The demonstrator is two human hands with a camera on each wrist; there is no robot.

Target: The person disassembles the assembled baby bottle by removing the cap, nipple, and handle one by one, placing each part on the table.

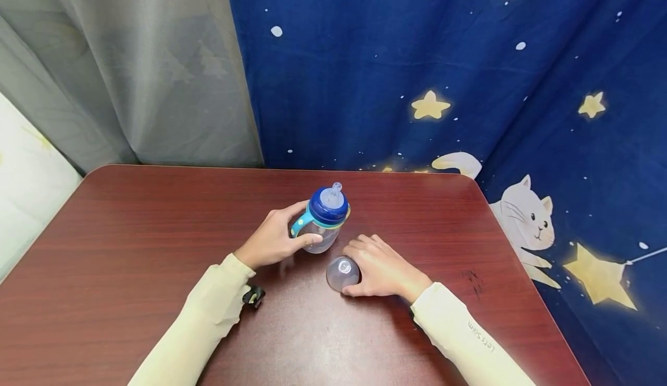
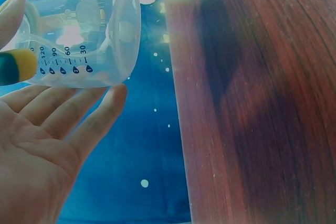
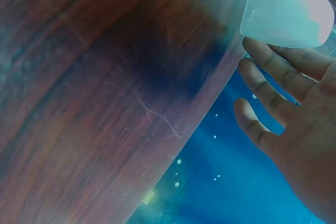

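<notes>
Nearest the lens: cream sleeves (image 1: 208,311) coming in from the bottom edge, a small black clip (image 1: 253,297) lying on the wood just beside the left one; table (image 1: 130,241) is the landmark, dark red wood grain, rounded corners; behind its far edge hangs a grey curtain (image 1: 130,67) on the left and a blue star-and-cat cloth (image 1: 443,62) on the right; baby bottle (image 1: 323,219) stands upright near the table's middle, blue collar and teat on, teal handles, clear graduated body; left hand (image 1: 273,240) is wrapped round the bottle, thumb on one side and fingers on the other; clear dome cap (image 1: 343,273) sits on the table just nearer than the bottle, close but apart from it; right hand (image 1: 380,270) rests over the cap's right side, fingers curled loosely against it, firm grip or mere contact I cannot tell; judgement: bottle steadied, cap being picked up; next move calls for lifting the cap and lining it up over the teat; nothing stands between cap and bottle; the clip is well off to the side.
</notes>
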